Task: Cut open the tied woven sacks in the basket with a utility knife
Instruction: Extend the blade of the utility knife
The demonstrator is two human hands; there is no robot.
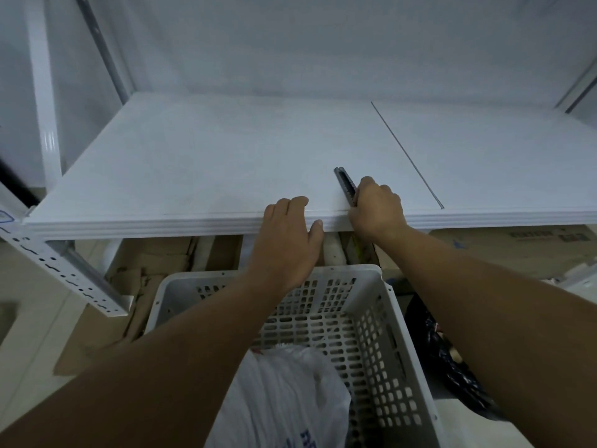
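Note:
A grey utility knife (345, 185) lies on the white shelf board (200, 163) near its front edge, pointing away from me. My right hand (376, 210) is closed around the knife's near end. My left hand (287, 234) rests flat on the shelf's front edge, fingers together, holding nothing. Below my arms stands a pale perforated plastic basket (371, 324). Inside it lies a white woven sack (284, 396) with blue print, partly hidden by my left forearm.
A white slotted upright (61, 273) of the rack slants at the left. Flattened cardboard (151, 270) lies under the shelf. A dark patterned bag (452, 360) sits right of the basket. A thin seam (407, 156) runs across the shelf board on the right.

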